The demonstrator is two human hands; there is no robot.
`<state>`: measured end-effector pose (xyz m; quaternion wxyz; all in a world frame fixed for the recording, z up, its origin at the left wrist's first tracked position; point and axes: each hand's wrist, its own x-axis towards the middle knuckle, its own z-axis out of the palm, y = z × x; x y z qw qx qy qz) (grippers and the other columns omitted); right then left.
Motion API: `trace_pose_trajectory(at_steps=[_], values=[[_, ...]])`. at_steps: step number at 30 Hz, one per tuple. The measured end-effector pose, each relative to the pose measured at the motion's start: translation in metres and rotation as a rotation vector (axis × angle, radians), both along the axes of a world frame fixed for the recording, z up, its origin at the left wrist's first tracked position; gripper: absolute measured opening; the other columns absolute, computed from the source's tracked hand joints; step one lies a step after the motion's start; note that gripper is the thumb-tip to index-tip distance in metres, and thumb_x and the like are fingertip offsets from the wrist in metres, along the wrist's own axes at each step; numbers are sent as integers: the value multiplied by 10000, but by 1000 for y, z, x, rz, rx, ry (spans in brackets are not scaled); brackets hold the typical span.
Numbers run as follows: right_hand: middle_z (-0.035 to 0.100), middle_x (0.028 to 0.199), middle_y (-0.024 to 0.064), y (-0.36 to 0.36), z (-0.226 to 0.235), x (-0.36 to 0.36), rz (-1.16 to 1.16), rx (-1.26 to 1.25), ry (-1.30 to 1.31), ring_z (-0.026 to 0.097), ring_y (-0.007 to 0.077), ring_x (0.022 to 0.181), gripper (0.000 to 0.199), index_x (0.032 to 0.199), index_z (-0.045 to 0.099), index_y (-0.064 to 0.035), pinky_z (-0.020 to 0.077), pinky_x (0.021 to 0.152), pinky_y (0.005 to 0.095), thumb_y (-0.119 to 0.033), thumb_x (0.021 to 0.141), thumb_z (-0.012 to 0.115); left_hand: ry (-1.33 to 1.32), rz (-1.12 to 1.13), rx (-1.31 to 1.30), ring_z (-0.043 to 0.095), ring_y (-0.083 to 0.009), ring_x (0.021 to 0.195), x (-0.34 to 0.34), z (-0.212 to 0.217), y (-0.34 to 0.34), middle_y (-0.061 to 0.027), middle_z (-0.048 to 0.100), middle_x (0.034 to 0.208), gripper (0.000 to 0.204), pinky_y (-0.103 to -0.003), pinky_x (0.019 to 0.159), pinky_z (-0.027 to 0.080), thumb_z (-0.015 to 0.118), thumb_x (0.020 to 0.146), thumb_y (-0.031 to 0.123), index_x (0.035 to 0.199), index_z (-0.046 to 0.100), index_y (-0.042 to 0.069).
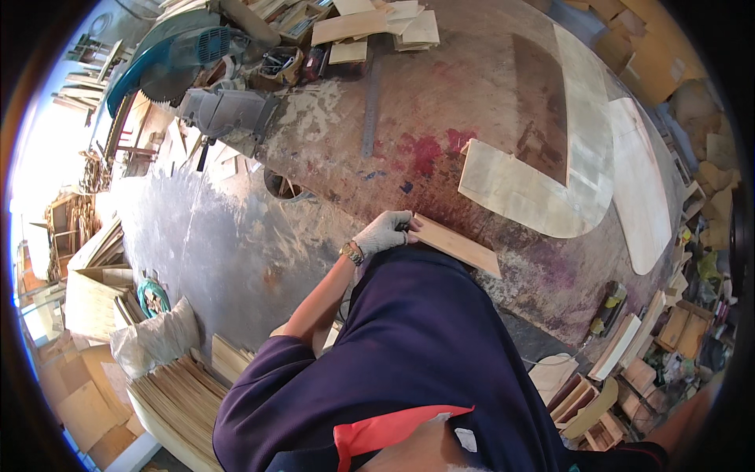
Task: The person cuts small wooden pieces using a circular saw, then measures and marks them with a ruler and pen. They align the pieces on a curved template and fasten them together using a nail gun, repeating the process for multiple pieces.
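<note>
My left hand [384, 233], in a pale fingerless glove with a watch at the wrist, is closed on the left end of a narrow wooden board [458, 246]. The board lies at the near edge of the stained worktable [440, 102], close against my dark shirt. My fingertips wrap its end. Past the board, a large curved plywood piece [543, 206] lies on the table, shaped like a hook. Part of my right arm [686, 421] shows at the lower right rim, but its hand is out of sight.
A teal miter saw [177, 59] with a toothed blade stands at the far left. A metal ruler [370, 118] lies near stacked wood offcuts [370, 23]. A second plywood piece [641, 193] is at the right, with a yellow-and-black tool [607, 307] nearer. Plywood strips [177, 401] stand lower left.
</note>
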<state>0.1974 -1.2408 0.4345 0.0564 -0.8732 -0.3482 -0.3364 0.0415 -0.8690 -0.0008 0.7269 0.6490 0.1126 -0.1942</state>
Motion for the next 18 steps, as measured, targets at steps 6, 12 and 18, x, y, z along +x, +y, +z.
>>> trace_pose_trajectory(at_steps=[6, 12, 18], values=[[728, 1064, 121, -6, -3, -1, -7, -1, -5, 699, 302, 1037, 330, 1151, 700, -70, 542, 933, 412, -134, 845, 806, 83, 61, 32, 620, -112, 1031, -21, -6, 11, -5, 677, 1087, 421, -299, 972, 504, 778, 912, 66, 1311, 670, -9], [727, 1040, 117, -10, -4, -1, -6, 22, -18, 700, 297, 1025, 292, 1122, 705, -83, 543, 918, 411, -131, 848, 794, 134, 116, 80, 626, -142, 1031, -21, -3, 7, -18, 673, 1096, 443, -313, 962, 506, 765, 933, 120, 1348, 665, 5], [726, 1017, 114, -15, -1, 1, -16, 13, -44, 701, 292, 1013, 254, 1093, 710, -95, 543, 904, 411, -127, 852, 782, 77, 83, 305, 637, -119, 956, -10, -8, 18, -45, 692, 1128, 447, -301, 899, 519, 757, 952, 197, 1338, 658, -6]])
